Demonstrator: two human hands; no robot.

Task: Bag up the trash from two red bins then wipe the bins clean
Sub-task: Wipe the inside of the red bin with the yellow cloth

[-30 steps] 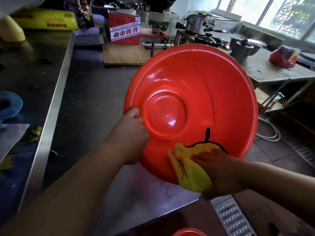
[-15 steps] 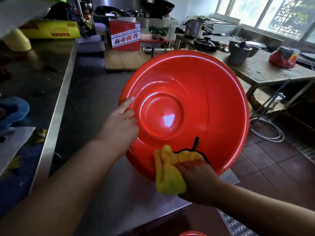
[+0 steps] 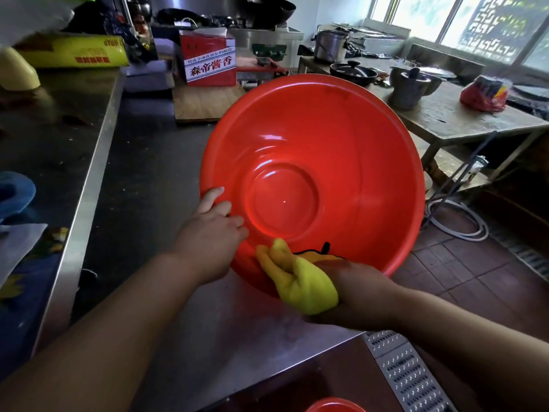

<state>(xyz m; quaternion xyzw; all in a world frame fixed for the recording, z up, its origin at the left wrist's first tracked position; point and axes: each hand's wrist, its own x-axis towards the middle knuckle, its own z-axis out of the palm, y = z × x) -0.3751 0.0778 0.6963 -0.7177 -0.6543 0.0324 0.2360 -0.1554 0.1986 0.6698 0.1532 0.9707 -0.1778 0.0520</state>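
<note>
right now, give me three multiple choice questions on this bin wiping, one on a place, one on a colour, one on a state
1. Where does the cloth meet the red bin?
A) top rim
B) lower rim, nearest the person
C) centre

2. What colour is the cloth?
A) blue
B) white
C) yellow

3. How is the red bin?
A) flat, full of trash
B) tipped up, no trash showing
C) upside down on the floor

Answers:
1 B, the right hand holds it at the lower rim.
2 C, it is bright yellow.
3 B, the left hand holds its left rim, the inside bare.
</note>
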